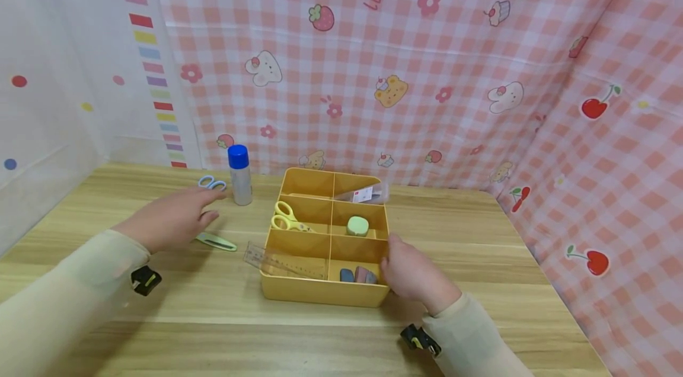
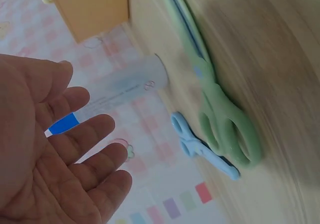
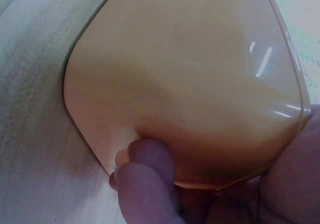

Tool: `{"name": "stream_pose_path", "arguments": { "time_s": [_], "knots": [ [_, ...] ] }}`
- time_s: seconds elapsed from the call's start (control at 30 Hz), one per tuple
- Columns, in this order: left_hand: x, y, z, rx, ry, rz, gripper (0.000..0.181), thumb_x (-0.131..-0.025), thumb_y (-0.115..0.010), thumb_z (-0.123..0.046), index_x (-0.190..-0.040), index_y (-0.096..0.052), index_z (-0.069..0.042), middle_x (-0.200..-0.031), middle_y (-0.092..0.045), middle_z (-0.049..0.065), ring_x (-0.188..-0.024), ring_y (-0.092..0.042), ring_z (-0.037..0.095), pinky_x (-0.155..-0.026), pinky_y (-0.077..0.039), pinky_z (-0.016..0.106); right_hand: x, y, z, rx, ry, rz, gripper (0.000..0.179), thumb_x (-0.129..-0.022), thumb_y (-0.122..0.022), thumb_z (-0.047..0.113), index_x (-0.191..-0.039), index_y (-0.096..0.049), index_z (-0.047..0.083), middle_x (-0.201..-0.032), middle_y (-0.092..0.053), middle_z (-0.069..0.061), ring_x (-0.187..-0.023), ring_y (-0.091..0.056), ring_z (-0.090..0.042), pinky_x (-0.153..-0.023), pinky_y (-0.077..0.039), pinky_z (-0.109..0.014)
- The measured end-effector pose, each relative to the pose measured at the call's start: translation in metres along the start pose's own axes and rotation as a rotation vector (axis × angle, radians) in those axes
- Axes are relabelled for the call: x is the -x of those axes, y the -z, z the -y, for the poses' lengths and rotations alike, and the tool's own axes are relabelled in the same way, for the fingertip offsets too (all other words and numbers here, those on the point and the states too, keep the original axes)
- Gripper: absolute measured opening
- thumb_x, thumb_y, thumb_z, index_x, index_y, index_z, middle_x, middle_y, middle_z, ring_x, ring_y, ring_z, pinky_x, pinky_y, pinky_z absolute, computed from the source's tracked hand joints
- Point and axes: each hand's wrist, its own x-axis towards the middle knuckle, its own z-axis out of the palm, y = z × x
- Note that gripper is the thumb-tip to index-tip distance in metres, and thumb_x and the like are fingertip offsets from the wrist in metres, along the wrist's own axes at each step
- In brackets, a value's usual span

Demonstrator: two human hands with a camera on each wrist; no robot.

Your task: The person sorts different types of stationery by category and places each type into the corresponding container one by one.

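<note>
Pink-checked cloth (image 1: 363, 57) lines the far and right sides of the wood-grain table (image 1: 299, 341); left hand (image 1: 172, 218), fingers relaxed, hovers by green scissors (image 1: 217, 242); right hand (image 1: 415, 270) grips the yellow organizer (image 1: 325, 293) mid-table.

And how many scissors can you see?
3: yellow scissors in the box, middle row on the left; blue scissors on the table by the bottle; green scissors there too, near the left hand. More could be hidden.

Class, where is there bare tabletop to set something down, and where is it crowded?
Bare: tabletop right of the organizer, beyond the right hand; also in front of the organizer, between the sleeves. Crowded: left of the organizer, around the left hand, bottle, green scissors and blue scissors.
</note>
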Motion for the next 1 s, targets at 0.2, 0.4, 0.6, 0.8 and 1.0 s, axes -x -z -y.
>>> {"name": "stream_pose_path", "arguments": {
  "time_s": [0.2, 0.4, 0.6, 0.8, 1.0],
  "knots": [
    [0.005, -0.003, 0.010, -0.036, 0.011, 0.009, 0.052, -0.108, -0.056, -0.026, -0.153, -0.051, 0.001, -0.154, -0.051, 0.031, -0.141, -0.048, 0.054, -0.114, -0.041, 0.069, 0.001, 0.000, 0.000, 0.021, 0.028, -0.016, 0.044, -0.105, -0.051, 0.009, -0.143, -0.043, -0.011, -0.115, -0.067, -0.024, -0.081, -0.063, -0.025, -0.059, -0.050, -0.033],
    [0.009, -0.007, 0.018, -0.041, 0.023, 0.020, 0.053, -0.108, -0.055, -0.027, -0.151, -0.052, 0.004, -0.153, -0.050, 0.035, -0.141, -0.047, 0.056, -0.114, -0.041, 0.069, 0.001, 0.000, 0.000, 0.033, 0.046, -0.025, 0.041, -0.104, -0.050, 0.008, -0.140, -0.045, -0.012, -0.115, -0.068, -0.025, -0.086, -0.064, -0.027, -0.063, -0.051, -0.034],
    [0.013, -0.009, 0.023, -0.042, 0.030, 0.025, 0.055, -0.107, -0.058, -0.030, -0.150, -0.053, 0.004, -0.152, -0.051, 0.035, -0.140, -0.047, 0.056, -0.114, -0.041, 0.069, 0.002, 0.001, 0.000, 0.033, 0.035, -0.019, 0.042, -0.105, -0.050, 0.009, -0.140, -0.044, -0.013, -0.114, -0.067, -0.025, -0.085, -0.064, -0.026, -0.061, -0.051, -0.033],
    [0.016, -0.008, 0.026, -0.041, 0.054, 0.054, 0.058, -0.106, -0.060, -0.030, -0.151, -0.051, 0.005, -0.152, -0.051, 0.033, -0.140, -0.048, 0.055, -0.114, -0.041, 0.069, 0.001, 0.001, 0.000, 0.025, 0.033, -0.016, 0.042, -0.105, -0.050, 0.009, -0.140, -0.044, -0.013, -0.111, -0.067, -0.024, -0.082, -0.063, -0.025, -0.058, -0.050, -0.033],
    [0.019, -0.009, 0.030, -0.029, 0.074, 0.074, 0.058, -0.105, -0.060, -0.030, -0.150, -0.052, 0.005, -0.152, -0.051, 0.034, -0.138, -0.049, 0.056, -0.112, -0.043, 0.069, 0.001, 0.001, 0.000, 0.026, 0.038, -0.019, 0.041, -0.105, -0.050, 0.009, -0.139, -0.045, -0.013, -0.110, -0.067, -0.024, -0.081, -0.063, -0.025, -0.058, -0.050, -0.033]
  ]
}}
